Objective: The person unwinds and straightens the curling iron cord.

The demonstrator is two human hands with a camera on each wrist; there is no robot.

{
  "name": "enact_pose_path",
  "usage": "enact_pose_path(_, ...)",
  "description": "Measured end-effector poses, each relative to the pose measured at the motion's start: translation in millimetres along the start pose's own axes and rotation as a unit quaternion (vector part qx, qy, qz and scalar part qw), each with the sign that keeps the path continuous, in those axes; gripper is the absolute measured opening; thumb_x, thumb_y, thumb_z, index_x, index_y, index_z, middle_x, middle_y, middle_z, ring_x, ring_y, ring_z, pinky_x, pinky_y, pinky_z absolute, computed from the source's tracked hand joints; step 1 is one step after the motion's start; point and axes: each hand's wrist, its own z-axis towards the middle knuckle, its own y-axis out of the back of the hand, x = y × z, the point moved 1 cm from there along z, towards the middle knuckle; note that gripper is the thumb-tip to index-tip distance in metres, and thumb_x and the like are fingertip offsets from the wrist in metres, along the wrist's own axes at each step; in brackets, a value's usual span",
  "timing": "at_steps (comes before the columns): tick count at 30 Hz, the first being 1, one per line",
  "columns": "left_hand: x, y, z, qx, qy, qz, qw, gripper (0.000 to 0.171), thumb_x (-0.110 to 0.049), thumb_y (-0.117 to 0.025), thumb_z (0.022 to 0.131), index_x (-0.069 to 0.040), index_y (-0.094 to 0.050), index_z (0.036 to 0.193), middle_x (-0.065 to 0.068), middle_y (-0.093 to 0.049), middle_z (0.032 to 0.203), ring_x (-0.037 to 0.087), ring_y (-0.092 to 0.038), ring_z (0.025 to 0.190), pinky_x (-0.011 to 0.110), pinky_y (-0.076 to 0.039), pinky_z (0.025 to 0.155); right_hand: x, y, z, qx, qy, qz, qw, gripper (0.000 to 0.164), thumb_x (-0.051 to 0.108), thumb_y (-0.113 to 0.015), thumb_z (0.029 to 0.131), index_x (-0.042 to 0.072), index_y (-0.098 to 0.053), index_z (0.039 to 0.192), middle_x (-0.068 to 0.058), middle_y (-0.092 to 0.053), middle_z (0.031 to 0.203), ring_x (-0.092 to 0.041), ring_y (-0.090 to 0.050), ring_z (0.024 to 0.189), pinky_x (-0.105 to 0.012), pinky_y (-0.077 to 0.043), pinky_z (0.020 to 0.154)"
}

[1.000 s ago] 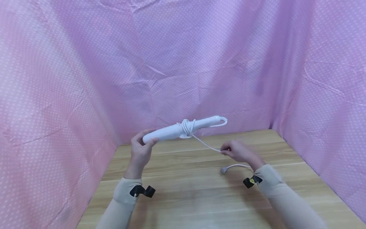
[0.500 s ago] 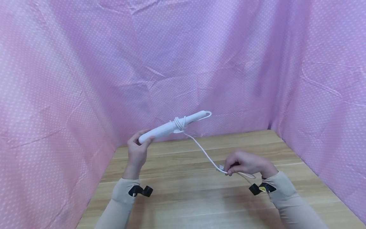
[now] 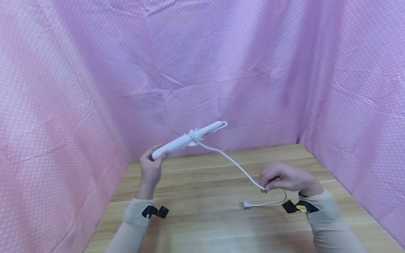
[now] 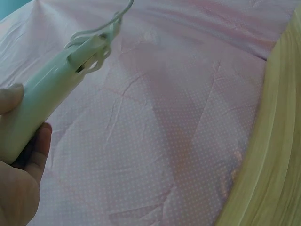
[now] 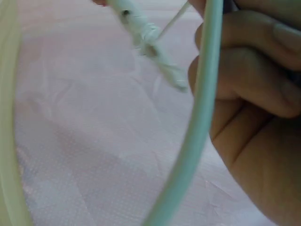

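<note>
In the head view my left hand (image 3: 150,171) holds the thick end of a white wand-shaped corded appliance, like a hair-styling iron (image 3: 172,146). The iron is raised above the table and slants up to the right. Loops of its white cord (image 3: 235,163) wrap its middle. My right hand (image 3: 288,178) pinches the cord lower on the right. A two-pin plug (image 3: 247,205) lies left of that wrist, at the cord's free end. The left wrist view shows thumb and fingers around the iron's body (image 4: 44,89). In the right wrist view the cord (image 5: 200,108) passes curled fingers (image 5: 249,70).
A wooden table (image 3: 202,225) lies under both hands. Pink dotted cloth (image 3: 190,70) hangs at the back and on both sides. Each sleeve's cuff carries a black wrist camera, one on the left (image 3: 155,212) and one on the right (image 3: 299,206).
My right hand has moved down and to the right, drawing the cord farther from the iron. The iron has shifted left and tilts more steeply. The plug now shows plainly below the right hand.
</note>
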Motion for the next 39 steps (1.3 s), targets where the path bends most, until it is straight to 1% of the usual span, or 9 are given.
enact_pose_path(5,0.3,7.8,0.1,0.013,-0.003,0.021,0.9997,0.037,0.006,-0.074,0.080,0.018,-0.060,0.113,0.008,-0.065,0.106,0.018,-0.061,0.098,0.022,-0.055,0.082,6,17,-13,-0.064,0.023,0.043,0.997,0.042,-0.029,-0.058,0.075,0.000,-0.067,0.103,-0.011,-0.066,0.088,-0.017,-0.063,0.079,-0.025,-0.054,0.067)
enact_pose_path(9,0.1,11.5,-0.9,0.047,0.000,0.065,0.9968,0.036,0.000,-0.076,0.081,0.012,-0.064,0.113,0.005,-0.067,0.106,0.018,-0.062,0.098,0.023,-0.055,0.083,11,27,-17,-0.192,0.017,0.037,0.981,0.036,-0.030,-0.053,0.076,-0.007,-0.068,0.099,-0.010,-0.066,0.083,-0.012,-0.052,0.061,-0.020,-0.043,0.050)
enact_pose_path(11,0.0,13.4,-2.5,0.069,0.006,0.084,0.9941,0.034,0.000,-0.076,0.081,0.009,-0.065,0.112,0.002,-0.067,0.105,0.017,-0.063,0.097,0.023,-0.055,0.082,13,31,-16,-0.285,-0.025,0.030,0.958,0.029,-0.028,-0.051,0.081,-0.009,-0.068,0.097,-0.005,-0.067,0.079,-0.011,-0.043,0.052,-0.021,-0.034,0.040)
enact_pose_path(15,-1.0,15.6,-5.9,0.115,0.017,0.114,0.9867,0.033,0.000,-0.075,0.082,0.008,-0.065,0.112,-0.001,-0.067,0.104,0.015,-0.064,0.093,0.023,-0.056,0.079,10,38,-10,-0.440,-0.139,0.020,0.887,0.015,-0.014,-0.051,0.093,-0.014,-0.065,0.097,0.000,-0.068,0.076,-0.013,-0.037,0.048,-0.028,-0.026,0.039)
enact_pose_path(20,-5.2,14.9,-8.0,0.170,0.013,0.117,0.9783,0.033,-0.001,-0.075,0.082,0.009,-0.065,0.111,-0.001,-0.067,0.104,0.014,-0.064,0.090,0.024,-0.057,0.076,-7,46,-8,-0.507,-0.271,-0.031,0.818,0.017,0.006,-0.058,0.096,-0.009,-0.067,0.098,0.005,-0.069,0.076,-0.002,-0.042,0.048,-0.022,-0.030,0.039)
enact_pose_path(31,-10.1,17.2,-12.1,0.230,0.005,0.098,0.9683,0.032,0.005,-0.073,0.081,0.011,-0.063,0.111,-0.003,-0.068,0.104,0.012,-0.062,0.088,0.024,-0.056,0.075,-75,51,-42,-0.521,-0.404,-0.094,0.746,0.028,0.016,-0.059,0.097,-0.010,-0.065,0.106,0.010,-0.067,0.074,0.001,-0.052,0.058,-0.013,-0.043,0.049)
enact_pose_path(33,-11.2,17.7,-12.5,0.231,-0.001,0.088,0.9688,0.029,0.005,-0.073,0.081,0.006,-0.067,0.110,-0.003,-0.068,0.104,0.011,-0.062,0.088,0.024,-0.056,0.075,-88,48,-51,-0.485,-0.444,-0.149,0.739,0.027,0.016,-0.058,0.097,-0.008,-0.067,0.105,0.002,-0.071,0.077,-0.003,-0.055,0.063,-0.014,-0.044,0.054)
enact_pose_path(35,-12.6,17.8,-12.7,0.231,-0.010,0.064,0.9708,0.028,0.006,-0.071,0.081,0.000,-0.070,0.109,-0.003,-0.069,0.105,0.011,-0.063,0.090,0.023,-0.056,0.076,-101,43,-58,-0.419,-0.477,-0.190,0.749,0.026,0.016,-0.057,0.098,-0.007,-0.069,0.103,-0.010,-0.072,0.082,-0.010,-0.058,0.068,-0.019,-0.045,0.058)
enact_pose_path(39,-17.5,13.5,-11.0,0.221,-0.025,-0.025,0.9747,0.031,0.011,-0.066,0.083,-0.006,-0.071,0.108,0.002,-0.068,0.106,0.014,-0.063,0.095,0.025,-0.055,0.083,-121,23,-60,-0.242,-0.504,-0.193,0.806,0.020,0.010,-0.057,0.096,-0.005,-0.070,0.100,-0.016,-0.071,0.084,-0.023,-0.063,0.075,-0.029,-0.049,0.062)
